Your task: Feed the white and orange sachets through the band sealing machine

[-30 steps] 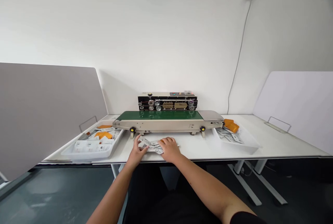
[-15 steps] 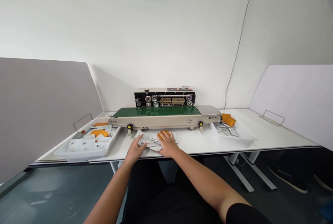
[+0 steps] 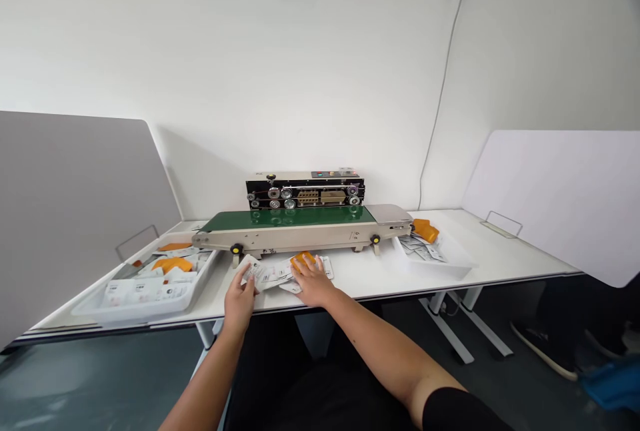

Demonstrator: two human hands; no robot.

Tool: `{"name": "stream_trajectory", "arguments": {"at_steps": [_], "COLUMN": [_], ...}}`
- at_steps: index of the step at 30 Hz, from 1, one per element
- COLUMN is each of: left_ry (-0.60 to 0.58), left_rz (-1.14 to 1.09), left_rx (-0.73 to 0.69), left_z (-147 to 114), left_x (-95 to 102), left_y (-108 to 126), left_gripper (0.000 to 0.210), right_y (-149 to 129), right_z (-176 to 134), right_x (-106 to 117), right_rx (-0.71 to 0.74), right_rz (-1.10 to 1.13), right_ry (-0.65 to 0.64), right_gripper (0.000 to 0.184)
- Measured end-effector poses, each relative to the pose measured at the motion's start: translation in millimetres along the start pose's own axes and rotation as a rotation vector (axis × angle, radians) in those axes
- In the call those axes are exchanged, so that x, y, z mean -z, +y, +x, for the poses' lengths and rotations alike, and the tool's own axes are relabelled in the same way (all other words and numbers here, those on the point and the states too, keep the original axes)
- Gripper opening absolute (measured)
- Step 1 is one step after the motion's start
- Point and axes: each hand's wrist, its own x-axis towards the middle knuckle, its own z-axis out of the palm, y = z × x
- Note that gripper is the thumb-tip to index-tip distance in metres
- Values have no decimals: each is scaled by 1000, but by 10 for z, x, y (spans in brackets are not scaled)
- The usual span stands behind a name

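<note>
My left hand grips the left end of a white printed packet, thumb toward the viewer. The packet's left edge is tilted up off the table. Spread fingers of my right hand lie flat over an orange packet and the white packets around it, pressing on the small pile. Part of the pile is hidden under that hand. Just behind both hands stands a band sealing machine with a green conveyor belt.
A white tray of white and orange packets stands at the left. Another tray with packets is at the right, partly behind the conveyor's end. Grey partitions flank the white table. A person's shoe shows lower right.
My left hand has drawn back slightly, lifting the left end of a white packet. My right hand stays on the pile. The whole view has shifted a little.
</note>
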Motion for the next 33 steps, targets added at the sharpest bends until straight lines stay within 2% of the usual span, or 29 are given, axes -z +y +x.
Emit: {"name": "stream_trajectory", "arguments": {"at_steps": [5, 11, 14, 19, 27, 33], "left_ry": [58, 176, 202, 179, 71, 19], "left_rz": [-197, -390, -423, -424, -428, -416], "left_rx": [21, 31, 51, 91, 101, 91], "left_z": [62, 102, 110, 95, 70, 47], "left_x": [-34, -41, -41, -42, -10, -5], "left_y": [-16, 64, 71, 68, 92, 72], "left_gripper": [68, 65, 59, 45, 46, 49], "right_y": [19, -1, -12, 4, 12, 0], "right_z": [-27, -25, -25, -26, -38, -64], "right_x": [14, 43, 59, 77, 110, 170], "right_rx": [78, 61, 63, 92, 135, 195], "right_rz": [13, 15, 33, 38, 26, 25], "right_ry": [31, -5, -35, -86, -143, -188], "right_gripper": [67, 59, 70, 85, 109, 102]}}
